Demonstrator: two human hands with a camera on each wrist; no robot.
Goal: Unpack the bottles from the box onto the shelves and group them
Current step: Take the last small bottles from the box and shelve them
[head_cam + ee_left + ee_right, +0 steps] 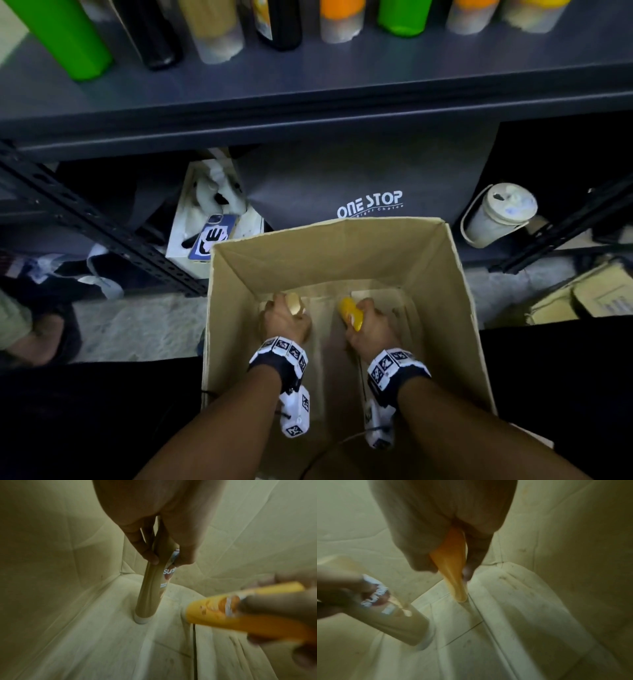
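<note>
Both my hands are deep inside an open cardboard box [455, 291]. My left hand [286, 320] grips a tan bottle [295, 303] with a white cap; in the left wrist view that tan bottle [152, 589] stands cap-down near the box's far left corner, fingers [147, 553] wrapped round its upper part. My right hand [368, 323] grips a yellow bottle [351, 312]; in the right wrist view the yellow bottle [455, 572] points down toward the box floor. The shelf [308, 85] above carries several bottles: green [65, 37], black [150, 34], tan [212, 31], orange-topped [340, 20].
Under the shelf stand a dark bag [359, 185] printed ONE STOP, a white lidded cup [496, 214] and a phone [212, 236] on a white box. A black shelf upright [85, 219] slants at left. Flattened cartons [582, 298] lie at right. Someone's foot [30, 339] is at far left.
</note>
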